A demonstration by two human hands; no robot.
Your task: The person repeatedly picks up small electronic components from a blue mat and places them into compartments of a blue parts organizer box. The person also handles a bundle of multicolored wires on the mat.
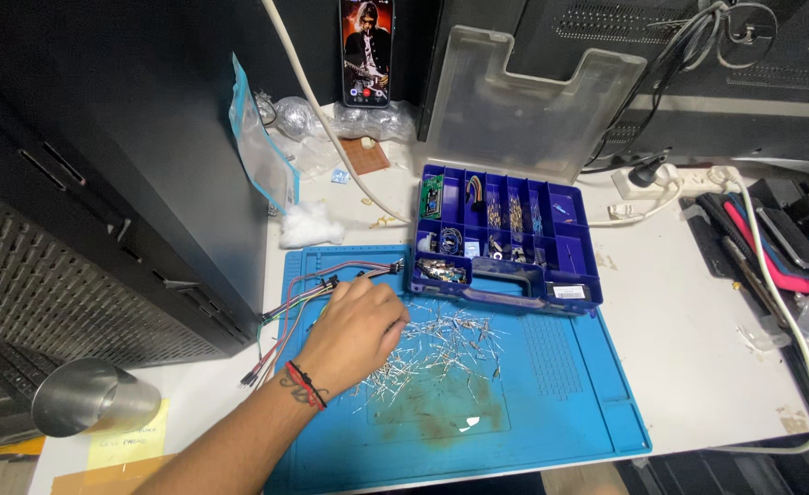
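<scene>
1. Fingers of the left hand (357, 323) were curled down over the edge of a scatter of small wire-leaded parts (437, 346); whether they pinched one could not be told, because the back of the hand hid the fingertips. The right hand was not in view.

2. That scatter lay spread across the middle of the blue work mat (560, 403), from just beside the hand out toward the mat's gridded patch.

3. By my judgement the pieces were very light and thin, with fine leads that would bend or snag on one another. A gentle pinch at the body of a single piece, or a sweep with flat fingers, looked safer than a grab at the tangle.

4. Touching or just under the hand's upper side ran a bundle of coloured jumper wires (308, 295), soft and limp, trailing off the mat's left edge.

5. Just beyond the scatter stood a purple compartment box (570, 240), its clear lid (533, 101) propped open behind it.

6. Farther out sat a metal cup (93, 396) at the near left, a phone (366, 50) upright at the back, and a white power strip (670, 179) to the right.
</scene>
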